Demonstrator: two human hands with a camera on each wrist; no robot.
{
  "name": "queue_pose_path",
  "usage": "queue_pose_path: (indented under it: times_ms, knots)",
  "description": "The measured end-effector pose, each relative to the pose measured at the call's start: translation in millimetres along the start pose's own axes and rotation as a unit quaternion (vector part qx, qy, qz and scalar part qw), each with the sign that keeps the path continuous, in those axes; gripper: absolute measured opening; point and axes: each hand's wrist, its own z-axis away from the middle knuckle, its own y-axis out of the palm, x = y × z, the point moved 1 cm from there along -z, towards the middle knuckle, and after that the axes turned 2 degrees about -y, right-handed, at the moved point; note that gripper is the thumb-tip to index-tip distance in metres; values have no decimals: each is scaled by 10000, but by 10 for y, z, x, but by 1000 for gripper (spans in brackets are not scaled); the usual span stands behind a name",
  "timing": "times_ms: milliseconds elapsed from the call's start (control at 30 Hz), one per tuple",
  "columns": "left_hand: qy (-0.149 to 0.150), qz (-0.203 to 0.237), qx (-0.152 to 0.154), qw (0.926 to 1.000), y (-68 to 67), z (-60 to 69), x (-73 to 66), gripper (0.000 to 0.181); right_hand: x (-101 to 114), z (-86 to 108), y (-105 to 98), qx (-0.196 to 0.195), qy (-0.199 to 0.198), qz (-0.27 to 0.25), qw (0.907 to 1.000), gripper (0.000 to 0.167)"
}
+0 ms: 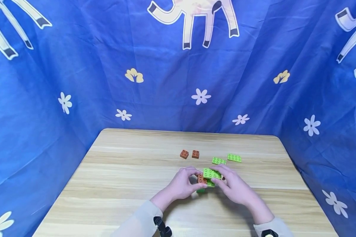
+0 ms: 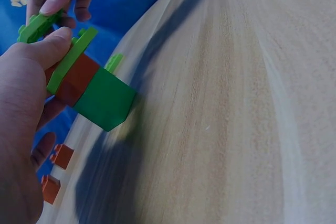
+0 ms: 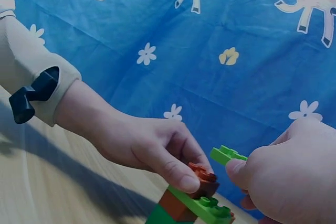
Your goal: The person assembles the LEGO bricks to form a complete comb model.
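Note:
In the middle of the table stands a stack of toy building bricks. Its base is a dark green brick (image 2: 106,98), with a brown brick (image 2: 79,78) above that and a flat light green brick (image 2: 72,59) over it. On top sits a small brown brick (image 1: 200,178), which my left hand (image 1: 181,185) pinches between thumb and fingers. My right hand (image 1: 235,189) holds another light green brick (image 1: 211,173) by its right end. In the right wrist view this brick hangs in the air, apart from the top brown brick (image 3: 203,174).
Behind the stack lie two small brown bricks (image 1: 184,154) and two light green bricks (image 1: 234,158). The wooden table (image 1: 115,171) is bounded at the back and sides by a blue patterned curtain (image 1: 163,98).

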Motion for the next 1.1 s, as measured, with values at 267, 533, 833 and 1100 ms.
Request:
queue_pose_path:
  times_ms: [267, 533, 833, 1100]
  knots:
    - [56, -67, 14, 10000, -1, -2, 0, 39, 19, -8, 76, 189, 14, 40, 9998, 41]
    - [85, -10, 27, 10000, 5, 0, 11, 30, 39, -15, 104, 232, -120, 121, 9996, 39]
    - [-54, 156, 30, 9999, 19, 6, 32, 27, 15, -27, 139, 263, -326, 145, 9990, 38]
    - [-140, 240, 71, 9996, 13, -2, 22, 29, 20, -48, 126, 376, -225, 155, 9989, 39]
